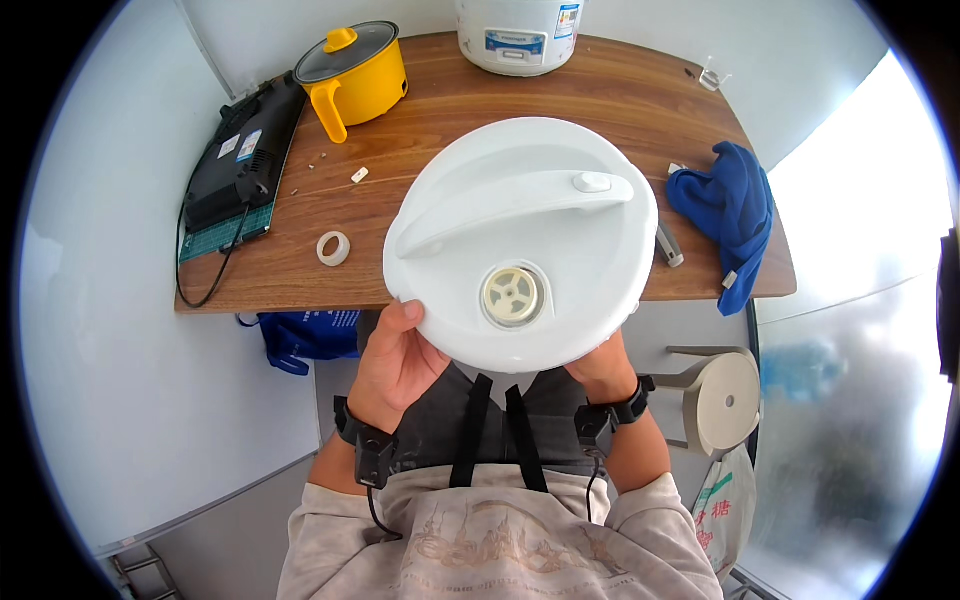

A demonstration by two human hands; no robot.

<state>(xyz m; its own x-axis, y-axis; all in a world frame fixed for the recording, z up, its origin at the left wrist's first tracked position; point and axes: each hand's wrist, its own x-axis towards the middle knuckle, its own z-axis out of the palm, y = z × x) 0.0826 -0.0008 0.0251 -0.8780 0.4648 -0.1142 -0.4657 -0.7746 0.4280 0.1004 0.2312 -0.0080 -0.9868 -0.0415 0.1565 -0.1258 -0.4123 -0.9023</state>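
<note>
Held up between both hands, a white round rice cooker lid (450,285) faces me with its top side. An arched handle crosses its upper half, and a round cream vent piece (512,297) sits in a recess near the lower edge. My left hand (402,358) grips the lower left rim, thumb on top and the other fingers partly beneath. At the lower right rim is my right hand (605,368), its fingers hidden behind the lid. The white rice cooker (517,40) stands at the back of the wooden table (440,85), cut off by the picture's top.
A yellow electric pot (365,85) with a glass lid stands back left. Beside it, a black appliance (235,165) lies on a green mat. A tape roll (333,248) is at front left; a blue cloth (728,205) hangs over the right edge. A beige stool (722,400) stands lower right.
</note>
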